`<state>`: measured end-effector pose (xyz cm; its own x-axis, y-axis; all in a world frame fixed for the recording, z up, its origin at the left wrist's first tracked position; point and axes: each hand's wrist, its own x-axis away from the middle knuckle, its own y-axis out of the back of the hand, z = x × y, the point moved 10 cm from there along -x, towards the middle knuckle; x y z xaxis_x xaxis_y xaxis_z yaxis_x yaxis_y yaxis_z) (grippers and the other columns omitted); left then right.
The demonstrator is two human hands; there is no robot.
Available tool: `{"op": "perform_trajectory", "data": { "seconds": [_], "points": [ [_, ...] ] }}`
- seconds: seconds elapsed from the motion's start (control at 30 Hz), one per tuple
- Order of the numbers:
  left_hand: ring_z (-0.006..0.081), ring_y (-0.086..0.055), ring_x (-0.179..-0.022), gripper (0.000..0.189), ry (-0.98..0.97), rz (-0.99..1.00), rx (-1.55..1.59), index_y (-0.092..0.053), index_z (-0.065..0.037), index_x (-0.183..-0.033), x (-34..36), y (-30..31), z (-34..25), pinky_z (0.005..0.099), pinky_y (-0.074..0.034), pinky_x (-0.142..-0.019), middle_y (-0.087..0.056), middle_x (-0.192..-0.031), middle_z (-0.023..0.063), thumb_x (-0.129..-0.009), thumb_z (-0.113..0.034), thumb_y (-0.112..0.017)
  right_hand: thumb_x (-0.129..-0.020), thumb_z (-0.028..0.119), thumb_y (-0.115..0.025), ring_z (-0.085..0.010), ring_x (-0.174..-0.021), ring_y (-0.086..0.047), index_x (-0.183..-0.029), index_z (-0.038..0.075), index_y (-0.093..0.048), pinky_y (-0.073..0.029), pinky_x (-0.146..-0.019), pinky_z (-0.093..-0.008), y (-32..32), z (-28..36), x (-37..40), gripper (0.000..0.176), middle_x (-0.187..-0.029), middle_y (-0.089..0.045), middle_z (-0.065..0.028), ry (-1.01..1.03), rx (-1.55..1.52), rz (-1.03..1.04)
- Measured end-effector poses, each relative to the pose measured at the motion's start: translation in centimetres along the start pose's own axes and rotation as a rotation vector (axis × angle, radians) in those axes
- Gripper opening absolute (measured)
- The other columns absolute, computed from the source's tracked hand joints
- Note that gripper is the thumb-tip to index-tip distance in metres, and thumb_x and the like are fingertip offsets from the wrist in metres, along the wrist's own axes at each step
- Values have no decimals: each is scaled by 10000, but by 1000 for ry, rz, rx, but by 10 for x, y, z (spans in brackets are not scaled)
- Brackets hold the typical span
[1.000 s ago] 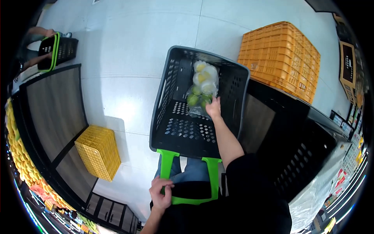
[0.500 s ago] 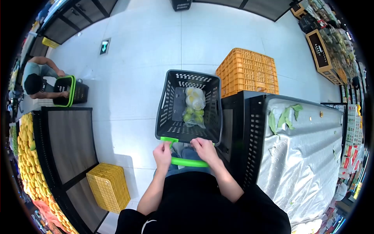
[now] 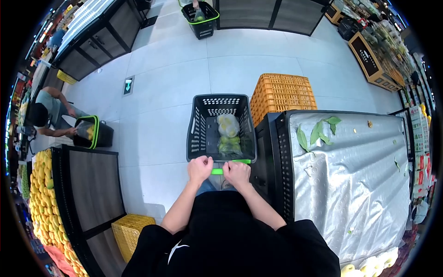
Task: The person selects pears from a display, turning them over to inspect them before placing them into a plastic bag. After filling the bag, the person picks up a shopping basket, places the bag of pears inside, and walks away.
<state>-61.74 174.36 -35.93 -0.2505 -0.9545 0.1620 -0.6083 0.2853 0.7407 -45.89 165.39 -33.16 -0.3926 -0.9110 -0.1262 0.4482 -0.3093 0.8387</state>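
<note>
A black shopping basket (image 3: 190, 134) with perforated sides stands in front of my body. Two clear plastic bags lie inside it: one bag holds pale yellowish fruit (image 3: 228, 125), the other green fruit (image 3: 230, 144). Along the near side runs the basket's bright green handle (image 3: 217, 171). My left hand (image 3: 200, 169) is closed around its left part, and my right hand (image 3: 237, 173) is closed around its right part. A short gap of green shows between the two fists.
Orange plastic crates (image 3: 286, 92) stand just right of the basket, beside a silver-lined display stand (image 3: 350, 184) with green leaves on it. On the left are a yellow fruit display (image 3: 44, 198), a yellow crate (image 3: 131, 233) and a person (image 3: 50, 108) with another basket (image 3: 105, 134).
The green handle now sits closer to the basket's near rim, and my hands have come together on it. My view has shifted, bringing another basket and a hand in at the top.
</note>
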Motion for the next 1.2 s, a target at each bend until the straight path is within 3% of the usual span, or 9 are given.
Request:
{"op": "perform_trajectory", "data": {
  "seconds": [0.23, 0.33, 0.4, 0.47, 0.67, 1.2],
  "points": [
    [401, -640, -657, 285, -52, -20, 34, -651, -39, -656, -76, -2, -14, 483, -510, -626, -639, -647, 183, -804, -277, -600, -793, 216, -621, -343, -540, -642, -598, 63, -632, -523, -534, -467, -4, -8, -78, 248, -585, -627, -152, -16, 19, -88],
    [400, -646, -672, 273, -66, 3, 33, -672, -47, -680, -116, -9, -19, 489, -516, -641, -648, -662, 184, -802, -280, -600, -791, 216, -617, -333, -597, -657, -668, 71, -688, -529, -579, -441, -14, -26, -117, 202, -637, -654, -138, -21, -43, -56],
    [400, -656, -692, 269, -64, 21, 50, -688, -60, -699, -144, -11, -23, 489, -523, -654, -661, -687, 186, -796, -297, -605, -790, 220, -615, -321, -664, -678, -752, 74, -729, -538, -627, -398, -29, -47, -146, 189, -697, -682, -136, -112, -282, 80],
    [398, -662, -703, 271, -59, 81, 44, -695, -66, -706, -168, -10, -26, 485, -529, -663, -668, -697, 183, -792, -307, -607, -790, 224, -615, -320, -710, -686, -801, 69, -739, -538, -661, -384, -38, -58, -169, 199, -733, -691, -148, -231, -309, 158],
    [380, -679, -720, 275, -143, 191, 60, -713, -84, -711, -245, -13, -40, 465, -544, -682, -685, -711, 172, -780, -331, -613, -797, 289, -575, -405, -748, -652, -734, 37, -698, -516, -709, -468, -49, -64, -238, 287, -732, -651, -214, -356, -13, 185],
    [383, -682, -762, 286, -251, 376, -24, -731, -86, -729, -453, -24, -71, 451, -548, -734, -693, -745, 191, -749, -350, -624, -783, 275, -557, -424, -730, -651, -712, 21, -711, -525, -722, -481, -84, -74, -404, 306, -705, -643, -240, -465, -71, 58]
  ]
}}
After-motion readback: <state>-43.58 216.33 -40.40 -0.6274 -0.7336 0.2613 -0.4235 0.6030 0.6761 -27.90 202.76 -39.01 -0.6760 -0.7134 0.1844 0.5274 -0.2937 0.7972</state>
